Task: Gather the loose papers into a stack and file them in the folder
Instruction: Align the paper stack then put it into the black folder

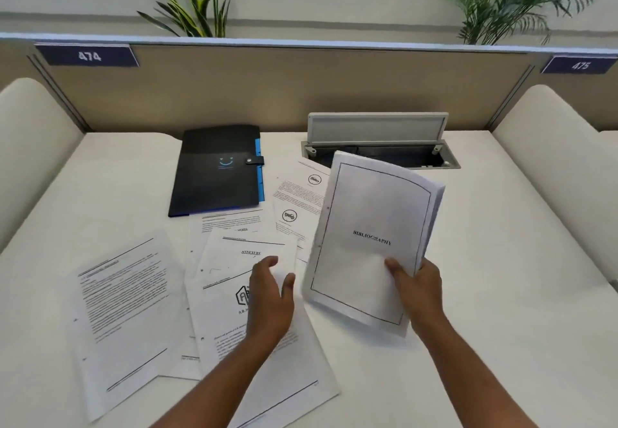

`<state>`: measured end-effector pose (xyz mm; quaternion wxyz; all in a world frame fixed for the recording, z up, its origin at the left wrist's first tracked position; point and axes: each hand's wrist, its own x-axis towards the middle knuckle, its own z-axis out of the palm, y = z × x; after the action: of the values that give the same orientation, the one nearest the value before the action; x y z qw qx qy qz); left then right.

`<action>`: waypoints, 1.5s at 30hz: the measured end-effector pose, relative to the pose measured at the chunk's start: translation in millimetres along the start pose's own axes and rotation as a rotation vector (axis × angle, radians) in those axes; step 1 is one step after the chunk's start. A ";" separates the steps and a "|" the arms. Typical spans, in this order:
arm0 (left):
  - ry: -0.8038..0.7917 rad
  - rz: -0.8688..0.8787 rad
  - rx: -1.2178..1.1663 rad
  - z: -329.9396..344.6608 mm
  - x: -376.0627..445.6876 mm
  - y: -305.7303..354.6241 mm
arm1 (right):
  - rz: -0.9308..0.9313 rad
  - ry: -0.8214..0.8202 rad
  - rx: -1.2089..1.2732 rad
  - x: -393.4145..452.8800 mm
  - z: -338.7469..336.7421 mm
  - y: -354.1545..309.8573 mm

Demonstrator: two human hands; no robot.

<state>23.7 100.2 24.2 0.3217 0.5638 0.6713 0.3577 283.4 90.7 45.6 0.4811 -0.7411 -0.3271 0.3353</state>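
Currently gathering: right hand (418,288) grips the BIBLIOGRAPHY stack (371,243) at frame centre-right, left hand (269,300) open and relaxed over the ANNEXURE sheet (240,260); next, likely pinch that sheet and add it to the stack.

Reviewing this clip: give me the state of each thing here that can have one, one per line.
Folder: closed, strap snapped, flat on desk.
Bibliography stack: lifted, tilted, held by right hand.
Annexure sheet: loose on desk, under left hand.
Other loose sheets: scattered, overlapping, not gathered.
Desk cable box lid: flipped open.
Left hand: open, fingers relaxed above the annexure sheet.
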 end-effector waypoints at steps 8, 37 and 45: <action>0.207 -0.241 0.501 -72.2 -16.5 -78.9 | 0.481 -0.362 0.220 2.0 -13.5 34.4; 0.201 -0.240 0.349 -111.0 12.5 -81.9 | 0.316 -0.517 0.080 -32.1 15.6 61.5; 0.266 -0.233 0.372 -111.5 6.8 -78.6 | 0.288 -0.495 0.095 -36.0 15.2 62.5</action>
<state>-111.9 85.3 17.7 0.1605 0.4801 0.8225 0.2595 261.0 48.9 -10.9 0.3680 -0.6522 -0.3100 0.5858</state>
